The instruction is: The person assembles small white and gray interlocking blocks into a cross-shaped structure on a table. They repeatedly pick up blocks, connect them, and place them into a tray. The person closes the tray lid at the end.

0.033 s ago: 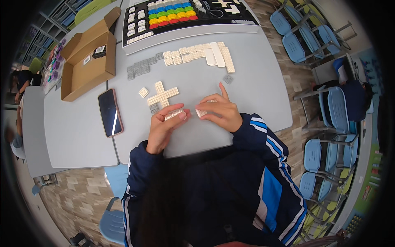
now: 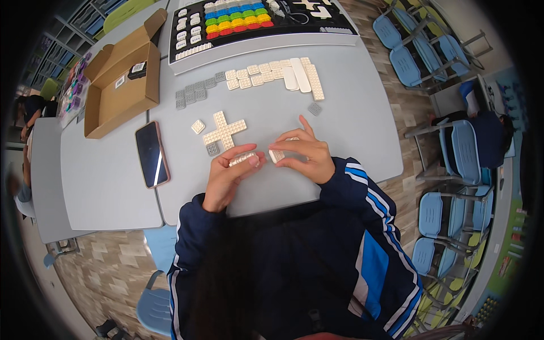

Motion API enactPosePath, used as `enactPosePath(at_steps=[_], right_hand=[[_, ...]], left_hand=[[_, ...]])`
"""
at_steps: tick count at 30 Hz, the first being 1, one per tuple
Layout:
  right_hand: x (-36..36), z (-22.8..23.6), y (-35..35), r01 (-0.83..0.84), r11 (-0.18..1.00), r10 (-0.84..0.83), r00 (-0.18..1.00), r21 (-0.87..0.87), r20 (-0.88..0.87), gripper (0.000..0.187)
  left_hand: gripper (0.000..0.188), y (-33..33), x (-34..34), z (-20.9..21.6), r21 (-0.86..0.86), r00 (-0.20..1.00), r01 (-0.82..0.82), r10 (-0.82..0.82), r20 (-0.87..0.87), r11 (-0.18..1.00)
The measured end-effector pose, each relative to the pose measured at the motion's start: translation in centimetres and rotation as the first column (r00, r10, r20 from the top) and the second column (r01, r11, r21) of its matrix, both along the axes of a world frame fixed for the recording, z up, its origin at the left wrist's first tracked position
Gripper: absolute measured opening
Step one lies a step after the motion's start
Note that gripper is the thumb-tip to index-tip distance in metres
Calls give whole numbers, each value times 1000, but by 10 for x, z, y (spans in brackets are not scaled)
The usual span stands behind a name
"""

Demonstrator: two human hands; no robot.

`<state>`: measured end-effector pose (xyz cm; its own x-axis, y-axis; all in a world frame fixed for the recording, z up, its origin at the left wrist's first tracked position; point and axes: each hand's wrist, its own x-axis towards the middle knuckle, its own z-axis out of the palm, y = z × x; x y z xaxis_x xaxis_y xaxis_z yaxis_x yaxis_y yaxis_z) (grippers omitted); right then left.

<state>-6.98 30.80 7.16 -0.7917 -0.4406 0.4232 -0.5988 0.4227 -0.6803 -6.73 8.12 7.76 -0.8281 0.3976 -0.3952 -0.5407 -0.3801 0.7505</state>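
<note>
Between thumb and fingers, my left hand (image 2: 226, 173) grips a white studded block (image 2: 243, 159) just above the table near me. A hand's width to its right, my right hand (image 2: 306, 156) pinches a white studded tile (image 2: 276, 154), its index finger lifted; the two pieces are apart. Part of a white piece also shows behind my right fingers. Beyond my left hand lies a cream plus-shaped piece (image 2: 225, 131), with a grey square tile (image 2: 212, 149) at its near edge and a white square tile (image 2: 198, 126) to its left. One grey tile (image 2: 314, 108) lies beyond my right hand.
Grey tiles (image 2: 195, 92) and white tiles (image 2: 252, 75) form rows across the table. Behind them stands a sorting tray (image 2: 263, 41) of coloured blocks. A phone (image 2: 151, 154) and an open cardboard box (image 2: 122, 93) are on the left. Blue chairs (image 2: 464, 147) stand at right.
My left hand with the white block has shifted very slightly right. My right hand has barely moved, and its tile is turned a little more into view.
</note>
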Motion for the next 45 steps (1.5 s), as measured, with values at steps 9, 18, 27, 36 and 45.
enactPosePath(at_steps=[9, 18, 27, 36, 45], right_hand=[[21, 2, -10, 24, 949, 36, 983, -316, 182, 36], [22, 19, -10, -112, 972, 134, 986, -207, 100, 43], [35, 0, -14, -204, 940, 231, 971, -272, 69, 45], [20, 12, 2, 14, 998, -1, 973, -54, 231, 46], [-9, -4, 21, 79, 995, -87, 985, 61, 147, 32]], left_hand=[[49, 23, 13, -1, 66, 994, 112, -113, 12, 992], [46, 23, 22, 1, 3, 989, 124, -124, -79, 992], [58, 24, 33, 4, 15, 980, 189, -188, -60, 982], [47, 15, 35, -5, -30, 997, 73, -73, 3, 997], [33, 7, 25, -12, 52, 994, -62, 57, 94, 997]])
